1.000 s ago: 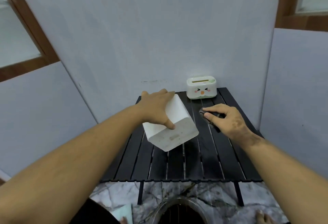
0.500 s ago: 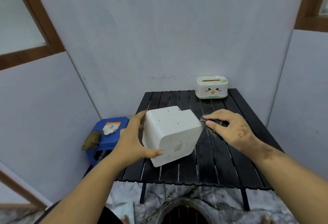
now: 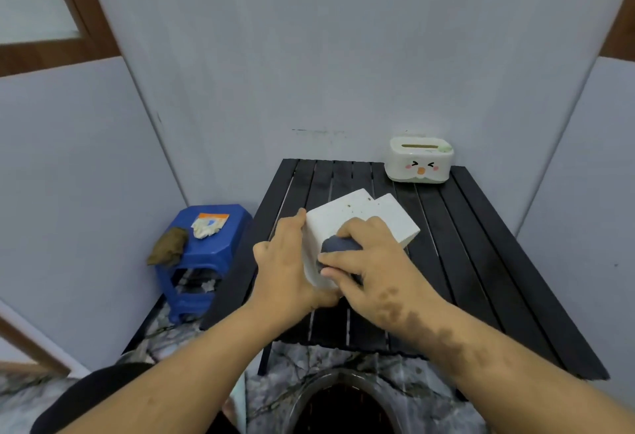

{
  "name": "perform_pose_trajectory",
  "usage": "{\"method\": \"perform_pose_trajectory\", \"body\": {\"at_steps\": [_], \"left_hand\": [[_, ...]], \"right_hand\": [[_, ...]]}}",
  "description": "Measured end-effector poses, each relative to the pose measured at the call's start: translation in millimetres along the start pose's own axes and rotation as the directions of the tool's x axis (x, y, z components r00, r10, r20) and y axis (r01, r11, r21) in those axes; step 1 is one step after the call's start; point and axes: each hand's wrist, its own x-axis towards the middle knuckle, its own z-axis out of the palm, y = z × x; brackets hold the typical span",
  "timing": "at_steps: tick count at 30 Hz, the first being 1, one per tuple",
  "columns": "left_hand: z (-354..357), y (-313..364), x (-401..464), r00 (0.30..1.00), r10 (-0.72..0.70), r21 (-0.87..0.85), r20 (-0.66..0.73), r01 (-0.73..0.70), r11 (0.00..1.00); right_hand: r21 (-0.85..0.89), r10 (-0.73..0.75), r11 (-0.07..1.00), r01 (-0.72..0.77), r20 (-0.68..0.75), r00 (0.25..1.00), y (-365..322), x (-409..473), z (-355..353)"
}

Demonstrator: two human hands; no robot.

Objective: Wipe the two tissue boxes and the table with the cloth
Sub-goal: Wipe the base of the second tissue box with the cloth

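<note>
- The blue stool [image 3: 220,227], well to the left of the plain white tissue box [image 3: 360,224], carries a brown rag [image 3: 169,245] and a small packet [image 3: 209,224]; neither matters for this step.
- The left hand [image 3: 285,268] is wrapped around the box's left side, thumb along its upper edge, holding it tilted above the near part of the bench [image 3: 481,262]. I judge this grip should stay firm, so the box does not turn under the rubbing.
- The dark cloth [image 3: 340,246] is bunched against the box's near face. A flatter pad would cover more; specks on the top face need a pass too.
- The right hand [image 3: 371,262] is closed over the cloth, fingers [image 3: 338,258] pressing it to the box. Short overlapping strokes, one face at a time, would serve best.
- The face-printed tissue box [image 3: 420,160] stands behind and to the right of the white box, at the bench's far corner, awaiting its turn.
</note>
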Motion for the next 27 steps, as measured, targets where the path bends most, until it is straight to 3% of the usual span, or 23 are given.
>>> {"method": "perform_pose_trajectory", "body": {"at_steps": [2, 4, 7, 9, 12, 14, 16, 18, 20, 22, 24, 27], "left_hand": [[0.8, -0.1, -1.1, 1.0, 0.017, 0.0, -0.022, -0.017, 1.0], [2.2, -0.8, -3.7, 0.999, 0.035, 0.037, -0.014, -0.035, 0.999], [4.4, -1.3, -6.8, 0.999, 0.044, 0.111, 0.013, -0.045, 0.993], [6.1, -0.7, -7.6, 0.998, 0.056, 0.131, 0.012, -0.057, 0.99], [8.1, -0.6, -8.2, 0.996, 0.081, 0.12, -0.024, -0.077, 0.99], [10.8, -1.0, -9.2, 0.994, 0.089, 0.093, -0.056, -0.084, 0.992], [12.0, -0.5, -9.6, 0.994, 0.087, 0.086, -0.064, -0.082, 0.993], [12.4, 0.8, -10.0, 0.992, 0.106, 0.111, -0.068, -0.098, 0.989], [14.4, -1.0, -10.2, 0.992, 0.117, 0.129, -0.057, -0.109, 0.986], [17.2, -2.4, -10.7, 0.991, 0.125, 0.13, -0.051, -0.117, 0.985], [20.3, -3.9, -10.9, 0.986, 0.152, 0.129, -0.072, -0.142, 0.981], [20.3, -4.1, -11.6, 0.986, 0.137, 0.096, -0.091, -0.128, 0.987]], "right_hand": [[0.082, 0.043, 0.996, -0.042, -0.009, 0.999, 8.0, 2.7, -5.4], [0.164, 0.205, 0.969, -0.187, -0.104, 0.973, 30.5, 5.1, -19.7], [0.171, 0.474, 0.878, -0.448, -0.174, 0.863, 71.5, 5.1, -43.3], [0.149, 0.526, 0.85, -0.505, -0.205, 0.825, 77.1, 2.0, -44.2], [0.104, 0.338, 0.941, -0.322, -0.225, 0.914, 38.9, 5.2, -19.6], [0.07, 0.122, 0.991, -0.114, -0.127, 0.984, 7.5, 7.5, -3.6], [0.057, 0.0, 0.998, 0.004, -0.065, 0.998, 3.6, 12.0, -2.9], [0.123, 0.13, 0.986, -0.112, -0.152, 0.98, 25.2, 15.6, -13.5], [0.176, 0.373, 0.925, -0.338, -0.236, 0.897, 53.6, 17.8, -30.7], [0.154, 0.492, 0.871, -0.467, -0.253, 0.833, 65.8, 15.5, -36.0], [0.106, 0.404, 0.915, -0.39, -0.269, 0.874, 50.4, 15.6, -26.5], [0.061, 0.167, 0.985, -0.159, -0.157, 0.973, 17.6, 16.0, -6.1]]}}
